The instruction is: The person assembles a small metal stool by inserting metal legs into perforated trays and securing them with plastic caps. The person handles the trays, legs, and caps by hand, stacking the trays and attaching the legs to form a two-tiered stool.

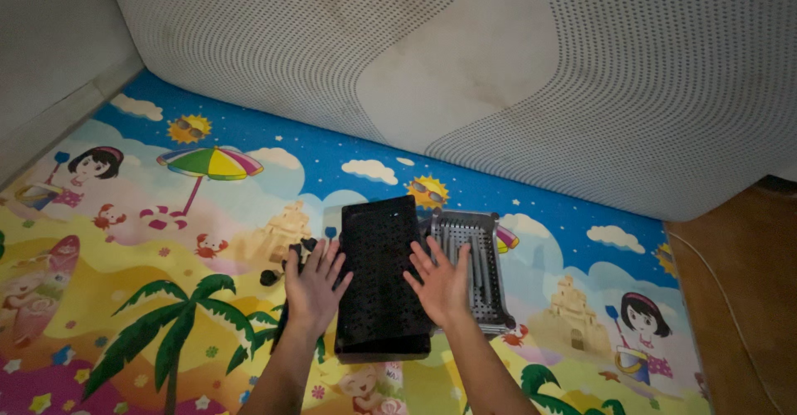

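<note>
Black tray: one black tray (378,278), rectangular, hard plastic, dotted all over with small holes, lay lengthwise on the mat between our two hands.
Grey tray: one grey tray (475,267), slotted plastic, sat just beside the black one on its right, holding thin rods we could not count.
Left hand: our left hand (314,286) lay flat, fingers spread wide, against the black tray's left edge.
Right hand: our right hand (442,282) lay flat and wide, across both trays' edges.
Mat: one glossy foam mat (166,241) with beach cartoons.
Mattress: one white mattress (498,75), dimpled fabric, stained.
</note>
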